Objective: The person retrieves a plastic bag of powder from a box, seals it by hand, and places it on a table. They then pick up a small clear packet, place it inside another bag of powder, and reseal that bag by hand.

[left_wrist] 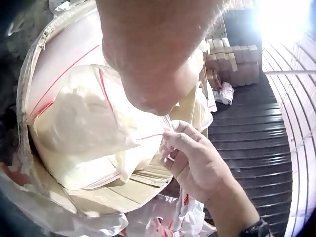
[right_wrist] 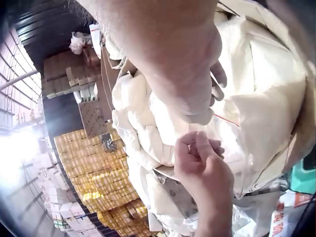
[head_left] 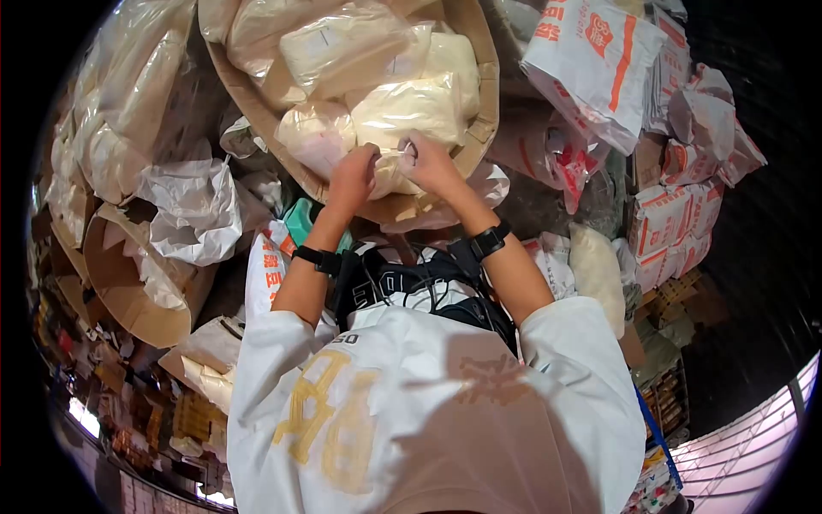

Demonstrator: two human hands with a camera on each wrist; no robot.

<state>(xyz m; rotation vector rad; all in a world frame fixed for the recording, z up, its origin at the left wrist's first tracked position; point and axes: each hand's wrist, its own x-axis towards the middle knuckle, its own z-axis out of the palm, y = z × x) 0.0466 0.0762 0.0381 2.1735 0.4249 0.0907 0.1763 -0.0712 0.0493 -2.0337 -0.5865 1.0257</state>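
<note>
A clear plastic bag of pale cream filling [head_left: 407, 111] lies in a round cardboard drum [head_left: 486, 128] among several similar bags. At the near side of that bag, my left hand [head_left: 355, 178] and right hand [head_left: 431, 167] are close together with curled fingers. My right hand [left_wrist: 200, 160] pinches a thin edge of the plastic between thumb and fingers in the left wrist view. Seen from the right wrist, my left hand [right_wrist: 205, 168] has its thumb pressed on its curled fingers at the bag's edge. Red lines run across the plastic of the bags [left_wrist: 86, 121].
White sacks with orange print [head_left: 591, 68] are stacked at the right. A second cardboard drum [head_left: 128, 291] leans at the left, beside a crumpled white plastic bag [head_left: 195, 210]. A green object [head_left: 300, 221] sits by the left forearm. Yellow boxes [right_wrist: 98, 173] stand stacked farther off.
</note>
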